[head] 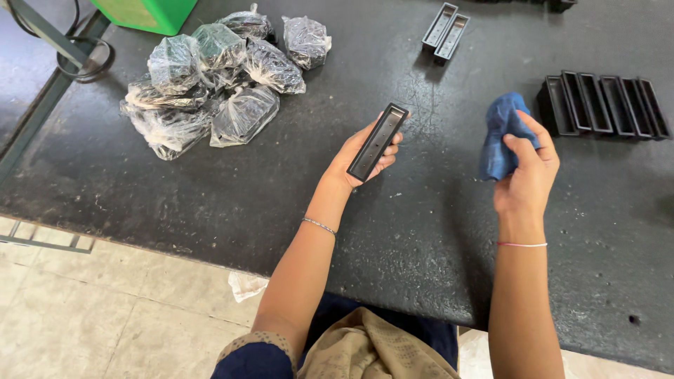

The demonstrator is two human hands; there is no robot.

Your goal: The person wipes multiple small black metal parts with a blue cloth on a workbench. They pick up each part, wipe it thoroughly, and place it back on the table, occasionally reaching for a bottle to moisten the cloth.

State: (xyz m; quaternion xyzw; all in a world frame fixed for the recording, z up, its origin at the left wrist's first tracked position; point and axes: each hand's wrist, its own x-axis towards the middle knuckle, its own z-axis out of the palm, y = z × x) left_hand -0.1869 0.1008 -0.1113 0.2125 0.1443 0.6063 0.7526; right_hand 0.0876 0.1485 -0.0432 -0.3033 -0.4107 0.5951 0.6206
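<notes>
The left hand (365, 151) is raised above the dark bench (210, 189), palm upward, forearm extending from the lower centre of the view. Its fingers are curled around a long black rectangular tray (378, 142), which lies diagonally across the palm with its open side facing up and its far end pointing up and to the right. The thumb lies along one long edge of the tray; the fingertips show at the opposite edge.

The right hand (528, 172) is held upright, its forearm rising from the lower right. It is closed on a bunched blue cloth (500, 137), pinched between thumb and fingers; the cloth hangs to the left of the palm. The two hands are apart, with bare bench surface between them.

A row of identical black trays (604, 105) stands on edge on the bench just beyond the right hand. Two further trays (444, 28) lie side by side near the far edge. A heap of clear plastic bags (217, 84) with dark contents rests at the upper left, beside a green box (147, 12).
</notes>
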